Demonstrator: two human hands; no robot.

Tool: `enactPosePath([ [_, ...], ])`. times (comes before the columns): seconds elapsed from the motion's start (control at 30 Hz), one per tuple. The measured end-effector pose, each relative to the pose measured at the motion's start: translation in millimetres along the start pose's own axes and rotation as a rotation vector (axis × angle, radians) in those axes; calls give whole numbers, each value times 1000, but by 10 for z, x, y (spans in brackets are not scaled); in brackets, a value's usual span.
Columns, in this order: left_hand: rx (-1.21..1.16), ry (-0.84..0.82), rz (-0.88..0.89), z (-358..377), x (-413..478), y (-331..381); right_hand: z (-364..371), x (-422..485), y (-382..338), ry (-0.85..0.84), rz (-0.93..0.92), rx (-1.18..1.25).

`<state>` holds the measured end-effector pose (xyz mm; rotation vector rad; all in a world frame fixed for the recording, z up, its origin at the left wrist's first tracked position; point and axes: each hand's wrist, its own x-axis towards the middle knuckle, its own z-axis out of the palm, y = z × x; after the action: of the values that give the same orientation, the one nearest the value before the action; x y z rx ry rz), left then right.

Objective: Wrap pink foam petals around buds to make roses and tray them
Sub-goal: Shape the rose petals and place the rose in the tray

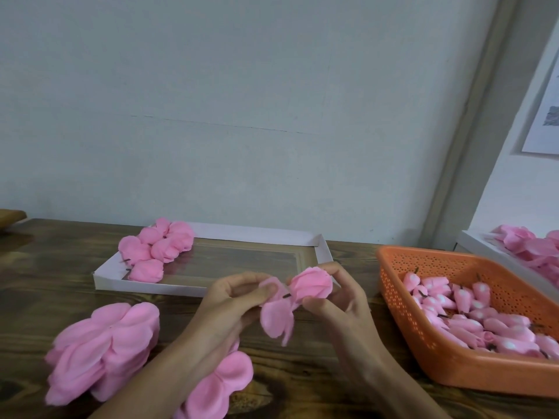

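Your left hand (233, 294) pinches a flat pink foam petal sheet (276, 320) between thumb and fingers. Your right hand (335, 300) grips a rounded pink foam rosebud (311, 285), its stem touching the sheet. Both are held above the dark wooden table (60, 282), near the shallow white cardboard tray (145, 286).

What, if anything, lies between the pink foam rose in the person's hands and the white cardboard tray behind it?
Nothing visible. The right hand holds the pink foam rose just before the white cardboard tray's near rim; finished pink roses fill only its left end.
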<state>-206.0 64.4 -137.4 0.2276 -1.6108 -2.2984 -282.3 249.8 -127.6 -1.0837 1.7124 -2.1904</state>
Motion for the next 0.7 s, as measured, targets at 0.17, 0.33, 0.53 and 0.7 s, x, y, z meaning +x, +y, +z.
enactPosePath([
  [0.17,-98,37,18,34,-31,20,29,-19,11,17,-12,3],
  [0.33,-22,-1,22,68,-79,38,46,-31,29,33,27,-25],
  [0.53,52,-14,17,68,-68,17,65,-34,49,35,59,-15],
  [0.7,60,-27,-12,45,-55,-8,27,-8,4,20,27,-64],
])
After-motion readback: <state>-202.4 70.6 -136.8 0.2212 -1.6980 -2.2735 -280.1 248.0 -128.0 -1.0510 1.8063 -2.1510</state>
